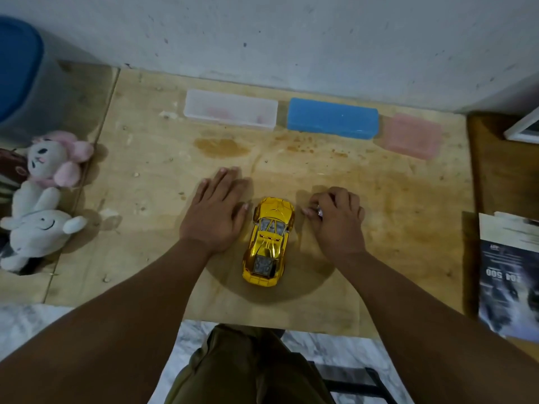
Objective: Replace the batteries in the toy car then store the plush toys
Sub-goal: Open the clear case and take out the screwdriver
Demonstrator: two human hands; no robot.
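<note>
Clearly the main risk lies with the small shiny thing (318,212) pinched in the curled fingers of the right hand (338,220), just right of the car (269,242); it is too small and too hidden to name, though it may well be a battery or a screw, and if that grip slackens it could roll off across the table (145,228) and over the near edge to the floor. The left hand (214,212) lies flat and spread on the wood, its thumb just beside the car's front wing, holding nothing, so nothing steadies the car, which sits on its wheels between the two hands, nose away from the person; a nudge from either wrist could send it rolling, its glossy gold shell looking hard, slick and smooth-curved. Turning it over to reach the battery bay, presumably underneath, could scuff that mirror finish on the rough, stained plywood. Soft, fuzzy white plush toys (43,199), one with pink ears, lie heaped at the left edge, well apart from the hands, one partly overhanging a gap where it might slip down. Along the wall stand three boxy plastic cases, clear (230,109), blue (332,118) and pink (412,135), all matte and round-cornered.
</note>
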